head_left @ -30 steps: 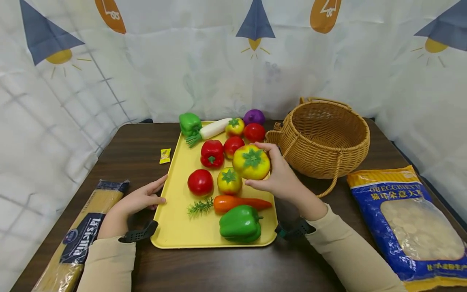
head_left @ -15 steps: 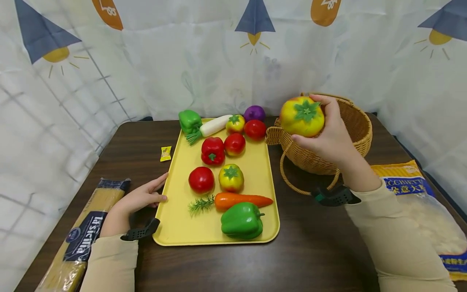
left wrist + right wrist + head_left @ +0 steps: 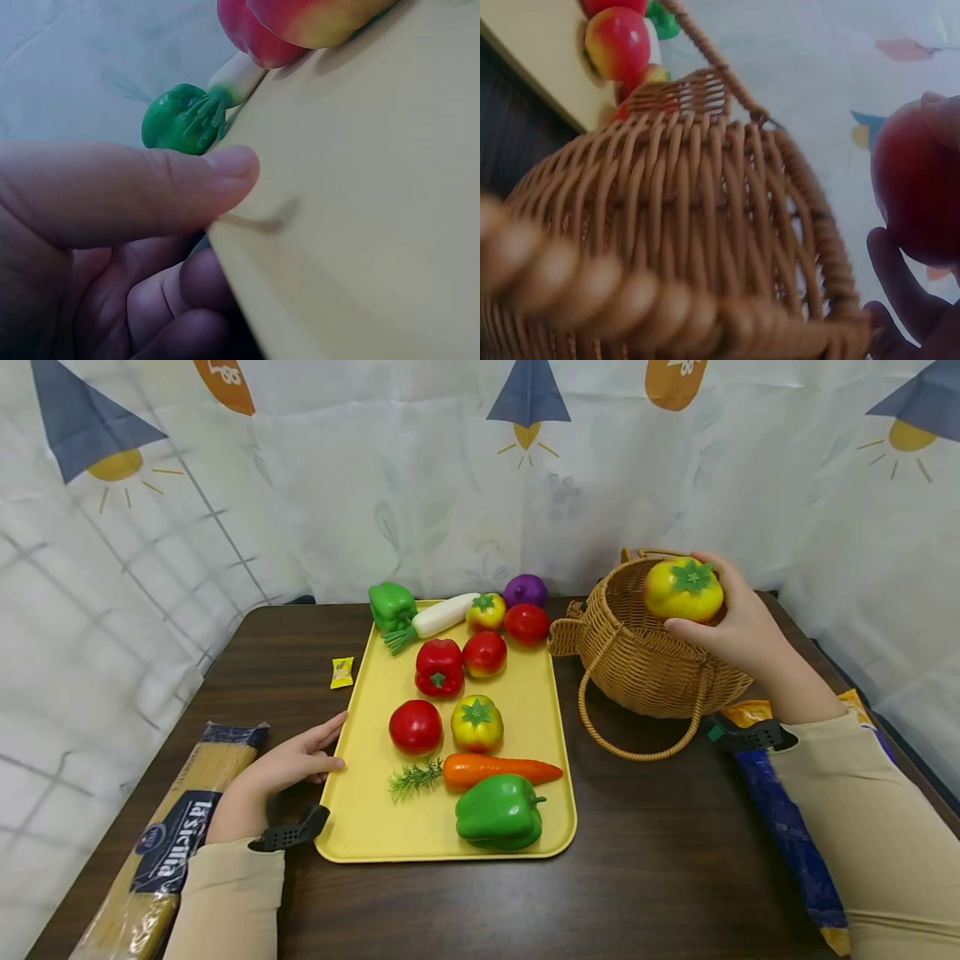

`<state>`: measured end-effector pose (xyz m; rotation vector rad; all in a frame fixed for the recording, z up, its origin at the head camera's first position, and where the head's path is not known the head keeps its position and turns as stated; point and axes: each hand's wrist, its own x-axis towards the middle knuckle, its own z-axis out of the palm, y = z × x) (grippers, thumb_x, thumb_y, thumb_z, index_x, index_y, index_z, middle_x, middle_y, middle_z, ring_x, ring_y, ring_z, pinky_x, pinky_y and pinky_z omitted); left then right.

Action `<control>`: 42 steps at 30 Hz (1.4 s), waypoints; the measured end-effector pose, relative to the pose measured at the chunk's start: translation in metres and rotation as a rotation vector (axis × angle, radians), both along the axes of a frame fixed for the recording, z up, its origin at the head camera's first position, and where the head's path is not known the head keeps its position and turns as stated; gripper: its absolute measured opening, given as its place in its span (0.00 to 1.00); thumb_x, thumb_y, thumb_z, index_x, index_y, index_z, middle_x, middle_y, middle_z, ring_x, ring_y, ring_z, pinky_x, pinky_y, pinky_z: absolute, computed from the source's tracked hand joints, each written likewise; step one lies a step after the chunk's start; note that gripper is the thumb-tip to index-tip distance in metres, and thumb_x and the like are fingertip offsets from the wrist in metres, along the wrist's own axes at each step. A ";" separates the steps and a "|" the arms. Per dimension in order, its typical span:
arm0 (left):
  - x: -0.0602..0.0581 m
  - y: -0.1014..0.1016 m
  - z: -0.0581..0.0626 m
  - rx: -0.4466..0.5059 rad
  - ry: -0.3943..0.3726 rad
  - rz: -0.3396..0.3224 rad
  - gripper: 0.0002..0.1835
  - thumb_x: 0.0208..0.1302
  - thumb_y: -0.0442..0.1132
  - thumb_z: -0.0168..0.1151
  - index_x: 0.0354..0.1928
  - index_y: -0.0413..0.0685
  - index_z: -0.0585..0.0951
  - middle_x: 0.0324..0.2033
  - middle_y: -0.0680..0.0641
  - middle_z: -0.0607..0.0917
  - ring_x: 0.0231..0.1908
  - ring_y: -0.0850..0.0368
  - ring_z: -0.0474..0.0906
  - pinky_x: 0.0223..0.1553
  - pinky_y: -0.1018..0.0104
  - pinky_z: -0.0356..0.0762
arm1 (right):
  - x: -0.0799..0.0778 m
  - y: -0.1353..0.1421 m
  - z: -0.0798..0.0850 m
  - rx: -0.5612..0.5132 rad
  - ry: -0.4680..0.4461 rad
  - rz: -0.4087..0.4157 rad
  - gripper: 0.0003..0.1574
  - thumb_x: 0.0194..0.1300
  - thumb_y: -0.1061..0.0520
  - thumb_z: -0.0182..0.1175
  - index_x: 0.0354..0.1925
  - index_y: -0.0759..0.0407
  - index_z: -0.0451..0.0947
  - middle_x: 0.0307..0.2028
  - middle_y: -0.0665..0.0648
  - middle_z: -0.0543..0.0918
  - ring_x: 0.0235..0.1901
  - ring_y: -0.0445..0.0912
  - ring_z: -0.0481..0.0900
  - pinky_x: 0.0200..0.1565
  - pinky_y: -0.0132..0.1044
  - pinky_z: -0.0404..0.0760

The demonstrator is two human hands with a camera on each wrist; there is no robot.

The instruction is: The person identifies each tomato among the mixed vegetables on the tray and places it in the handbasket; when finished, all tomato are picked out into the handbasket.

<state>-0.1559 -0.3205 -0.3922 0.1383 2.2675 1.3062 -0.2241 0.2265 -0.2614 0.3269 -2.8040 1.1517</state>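
Observation:
In the head view, my right hand (image 3: 750,627) grips a yellow tomato (image 3: 678,592) with a green leafy top, over the mouth of the wicker basket (image 3: 637,670). The right wrist view shows the tomato's red underside (image 3: 913,191) near the basket's woven rim (image 3: 821,225). My left hand (image 3: 281,772) holds the left edge of the yellow tray (image 3: 367,831). In the left wrist view, its thumb (image 3: 157,191) lies over the tray's rim with curled fingers below. On the tray lie a red pepper (image 3: 439,667), a carrot (image 3: 498,770) and several other toy vegetables.
A looped basket handle (image 3: 637,753) hangs down in front of the basket. Right of it, a blue pasta bag (image 3: 795,852) is partly behind the right arm. A spaghetti pack (image 3: 168,843) lies beside the left arm, and a small yellow sachet (image 3: 342,672) left of the tray.
My right hand has carried the yellow tomato from above the tray rightward to over the basket. The basket handle now hangs lower in front. My left hand stays at the tray's edge.

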 end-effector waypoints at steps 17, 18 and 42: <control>0.000 0.002 -0.001 -0.002 0.003 0.003 0.45 0.61 0.39 0.57 0.71 0.49 0.39 0.69 0.36 0.45 0.25 0.58 0.69 0.29 0.70 0.70 | -0.024 0.020 -0.016 0.057 -0.090 0.019 0.55 0.57 0.46 0.61 0.70 0.50 0.38 0.60 0.71 0.56 0.52 0.61 0.64 0.46 0.54 0.66; 0.000 0.002 -0.001 -0.002 0.003 0.003 0.45 0.61 0.39 0.57 0.71 0.50 0.39 0.69 0.36 0.45 0.25 0.58 0.69 0.29 0.70 0.70 | -0.025 0.020 -0.016 0.054 -0.096 0.019 0.55 0.57 0.46 0.61 0.70 0.49 0.38 0.60 0.71 0.56 0.52 0.62 0.64 0.46 0.55 0.66; 0.000 -0.001 -0.002 0.021 0.010 0.007 0.45 0.61 0.39 0.57 0.71 0.50 0.39 0.69 0.37 0.44 0.24 0.58 0.69 0.28 0.70 0.71 | -0.028 0.014 -0.018 0.158 -0.191 0.079 0.56 0.57 0.40 0.58 0.71 0.56 0.39 0.63 0.70 0.56 0.57 0.63 0.61 0.50 0.59 0.65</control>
